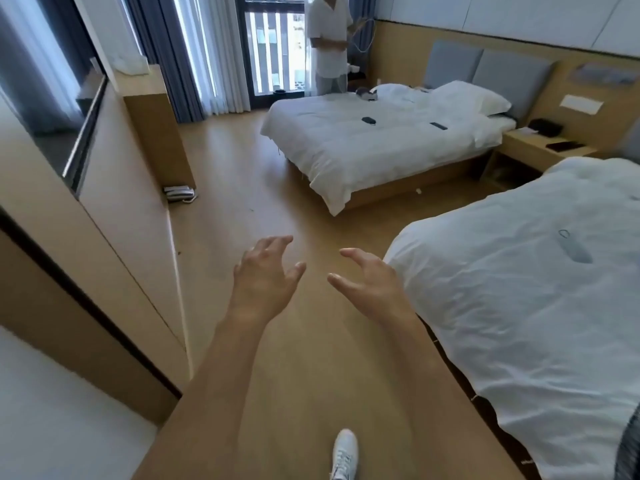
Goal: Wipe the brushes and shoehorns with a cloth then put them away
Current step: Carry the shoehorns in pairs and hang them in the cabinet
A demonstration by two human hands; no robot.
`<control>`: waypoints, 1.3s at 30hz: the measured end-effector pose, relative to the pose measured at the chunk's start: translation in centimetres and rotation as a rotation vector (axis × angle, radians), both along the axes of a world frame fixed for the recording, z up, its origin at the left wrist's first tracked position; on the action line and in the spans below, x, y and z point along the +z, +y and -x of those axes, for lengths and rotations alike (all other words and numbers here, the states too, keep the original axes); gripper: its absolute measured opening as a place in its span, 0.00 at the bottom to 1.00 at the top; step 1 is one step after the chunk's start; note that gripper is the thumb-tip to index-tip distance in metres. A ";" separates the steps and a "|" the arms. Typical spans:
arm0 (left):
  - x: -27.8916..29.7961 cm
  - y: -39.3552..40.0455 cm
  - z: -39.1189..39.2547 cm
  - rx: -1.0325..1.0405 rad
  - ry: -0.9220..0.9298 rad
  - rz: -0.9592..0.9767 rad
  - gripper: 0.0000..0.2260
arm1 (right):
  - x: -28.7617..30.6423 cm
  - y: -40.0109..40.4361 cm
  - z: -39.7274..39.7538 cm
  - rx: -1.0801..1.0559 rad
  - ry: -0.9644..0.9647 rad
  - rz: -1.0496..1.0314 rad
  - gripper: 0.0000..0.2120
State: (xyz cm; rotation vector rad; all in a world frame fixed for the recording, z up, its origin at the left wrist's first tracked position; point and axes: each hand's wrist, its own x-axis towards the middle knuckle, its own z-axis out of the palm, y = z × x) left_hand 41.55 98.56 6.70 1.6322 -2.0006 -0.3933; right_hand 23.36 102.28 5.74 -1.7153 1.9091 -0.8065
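My left hand (265, 277) and my right hand (369, 282) are stretched out over the wooden floor, fingers spread, holding nothing. A grey shoehorn-like item (573, 251) with a small loop lies on the near bed (519, 323), to the right of my right hand. Two small dark objects (369, 120) (438, 125) lie on the far bed (363, 161); I cannot tell what they are. No cloth is visible.
A person in white (329, 46) stands by the window at the far end. A wooden cabinet wall with a telephone (180, 194) on its ledge runs along the left. A bedside table (540, 147) sits between the beds. My white shoe (344, 455) is on the floor.
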 end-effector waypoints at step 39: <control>0.5 -75.5 26.0 -0.516 -0.091 -0.016 0.25 | -0.5 -68.8 22.5 -0.413 -0.043 -0.016 0.23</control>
